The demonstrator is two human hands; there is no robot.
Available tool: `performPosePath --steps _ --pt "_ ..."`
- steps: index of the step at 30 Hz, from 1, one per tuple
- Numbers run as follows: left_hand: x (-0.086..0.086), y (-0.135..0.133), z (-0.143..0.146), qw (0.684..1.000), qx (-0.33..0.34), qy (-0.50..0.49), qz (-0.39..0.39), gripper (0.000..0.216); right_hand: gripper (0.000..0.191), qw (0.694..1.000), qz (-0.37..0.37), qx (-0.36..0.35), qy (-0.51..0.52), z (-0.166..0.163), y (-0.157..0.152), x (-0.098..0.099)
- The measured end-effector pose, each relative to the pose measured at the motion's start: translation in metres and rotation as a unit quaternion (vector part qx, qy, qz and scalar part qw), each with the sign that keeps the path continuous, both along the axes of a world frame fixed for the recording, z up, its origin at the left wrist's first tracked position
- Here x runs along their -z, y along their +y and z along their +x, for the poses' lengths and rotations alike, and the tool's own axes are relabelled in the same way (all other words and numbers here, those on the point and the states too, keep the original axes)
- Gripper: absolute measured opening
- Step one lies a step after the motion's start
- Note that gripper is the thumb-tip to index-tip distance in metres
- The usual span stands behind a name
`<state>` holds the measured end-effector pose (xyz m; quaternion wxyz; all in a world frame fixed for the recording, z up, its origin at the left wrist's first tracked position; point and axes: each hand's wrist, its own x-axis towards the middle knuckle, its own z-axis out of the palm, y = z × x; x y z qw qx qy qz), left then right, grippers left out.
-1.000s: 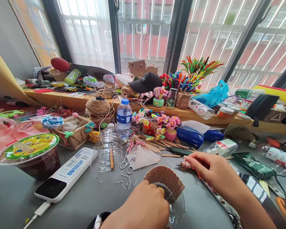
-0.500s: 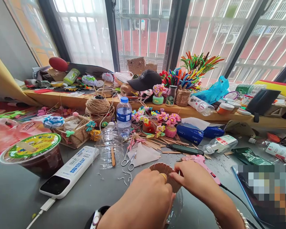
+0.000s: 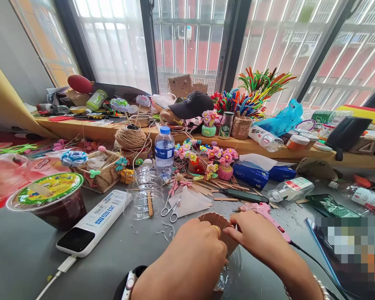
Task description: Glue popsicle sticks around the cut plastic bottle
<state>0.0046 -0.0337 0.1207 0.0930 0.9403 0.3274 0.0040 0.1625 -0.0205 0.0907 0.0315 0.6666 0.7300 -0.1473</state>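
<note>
1. The brown stick wall, a curved row of flat strips with a scalloped upper edge, stands at the near middle of the desk, between the two hands.
2. The left hand comes in from below and covers the near left part of the wall, so that the scalloped edge shows just beyond the knuckles. Its fingers curl down out of sight; whether this grip is closed on the wall I cannot tell.
3. The right hand reaches in from the other side, its grip pinched on the right part of the wall, thumb towards the camera. The two grips are close beside each other.
4. A clear plastic piece shows below the wall, under the hands; much of it is hidden, and how the two join cannot be made out.
5. The pink glue gun lies just beyond the right hand, its nozzle pointing left and its cord running towards the near right.
6. Beyond the left hand lie the scissors, partly against a sheet of white paper, with loose wooden sticks farther back.
</note>
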Motion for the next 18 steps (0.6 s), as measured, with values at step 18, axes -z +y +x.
performPosePath --steps 18 --pt "-0.012 0.019 -0.013 0.994 -0.071 -0.017 0.082 0.03 0.013 0.972 -0.049 -0.114 0.199 -0.015 -0.022 -0.017"
